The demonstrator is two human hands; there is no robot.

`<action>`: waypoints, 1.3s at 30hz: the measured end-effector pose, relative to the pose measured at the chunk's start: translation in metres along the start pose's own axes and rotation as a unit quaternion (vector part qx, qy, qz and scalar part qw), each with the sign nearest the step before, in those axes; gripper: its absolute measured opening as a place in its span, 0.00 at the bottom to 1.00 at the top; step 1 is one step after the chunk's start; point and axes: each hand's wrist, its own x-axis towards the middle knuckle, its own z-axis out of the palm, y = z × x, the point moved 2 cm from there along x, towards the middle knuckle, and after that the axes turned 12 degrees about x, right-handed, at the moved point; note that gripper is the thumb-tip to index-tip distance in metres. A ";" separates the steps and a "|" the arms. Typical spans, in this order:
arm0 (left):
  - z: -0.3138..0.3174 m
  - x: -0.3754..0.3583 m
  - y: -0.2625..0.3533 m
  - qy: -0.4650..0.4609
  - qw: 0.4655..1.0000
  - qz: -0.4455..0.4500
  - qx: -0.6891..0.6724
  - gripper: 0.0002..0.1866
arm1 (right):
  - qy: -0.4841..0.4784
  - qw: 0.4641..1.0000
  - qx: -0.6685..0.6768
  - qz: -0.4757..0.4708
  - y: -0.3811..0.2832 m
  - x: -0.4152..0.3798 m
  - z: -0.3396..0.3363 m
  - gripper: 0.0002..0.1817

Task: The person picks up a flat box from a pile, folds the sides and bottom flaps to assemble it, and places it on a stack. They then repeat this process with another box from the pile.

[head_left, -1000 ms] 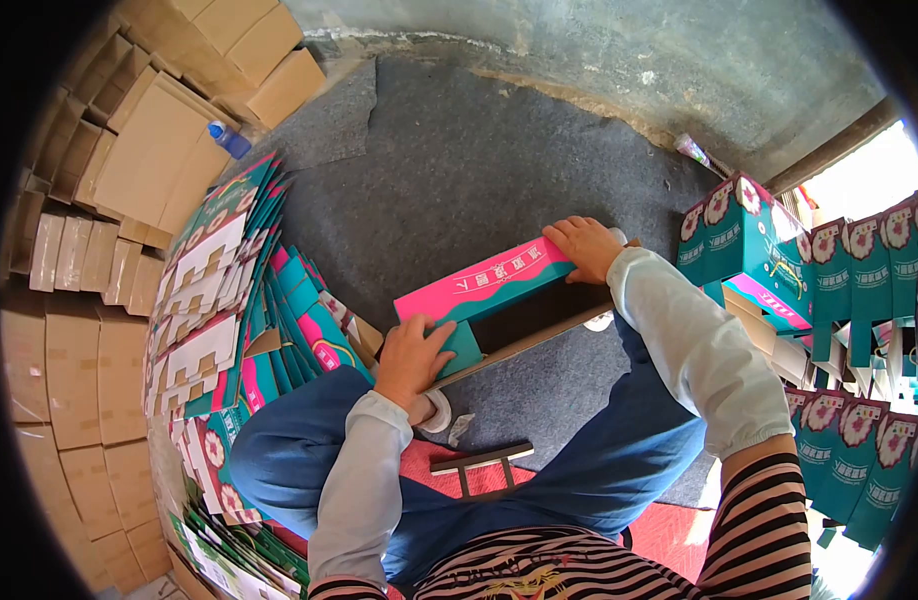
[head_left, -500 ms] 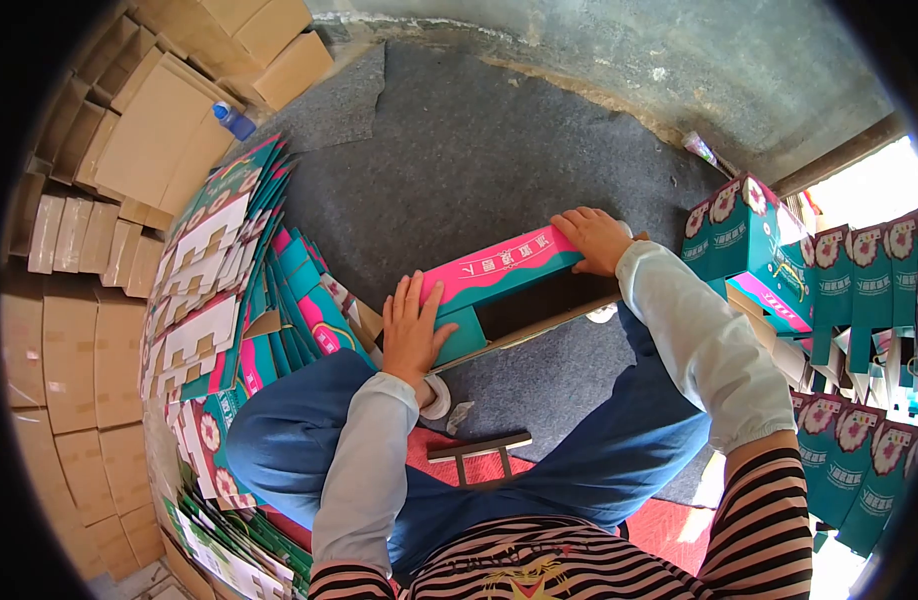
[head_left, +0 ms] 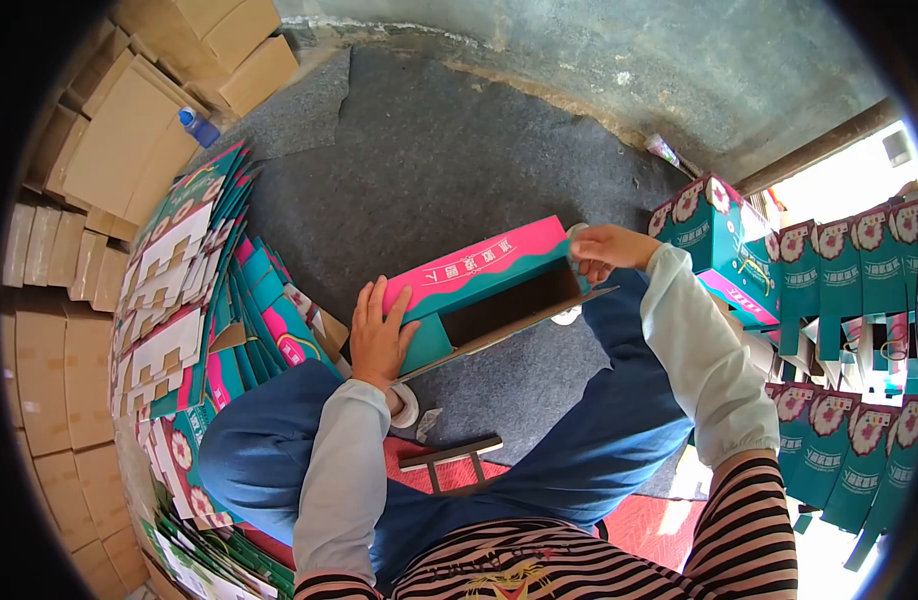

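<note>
A pink and teal cardboard box with white lettering lies in front of me, its long side facing me standing open onto a dark brown inside. My left hand grips the box's left end, thumb over the teal flap there and the other fingers along the end. At the opposite end, my right hand has its fingers curled and pressed together on a small end flap. The fingertips are partly hidden by the hand itself.
Flattened printed cartons lean in a stack on my left, before piled brown boxes. Finished-looking teal boxes and rows of teal printed cartons stand on my right. A blue bottle stands at back left.
My right hand has gone from lying over the box's upper right corner to curled fingers at its right end. The left hand stays on the left end. The whole view has shifted slightly.
</note>
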 end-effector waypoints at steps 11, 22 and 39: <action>-0.003 0.003 0.001 -0.002 1.000 0.002 0.013 0.28 | 0.055 0.858 -0.510 0.003 -0.001 0.028 0.034 0.23; -0.001 0.005 0.003 0.019 1.000 0.004 0.025 0.27 | 0.057 0.871 -0.489 -0.013 0.006 0.031 0.032 0.23; -0.003 -0.001 -0.004 0.034 0.999 0.005 0.039 0.32 | 0.113 0.923 -0.367 -0.016 0.009 0.020 0.002 0.21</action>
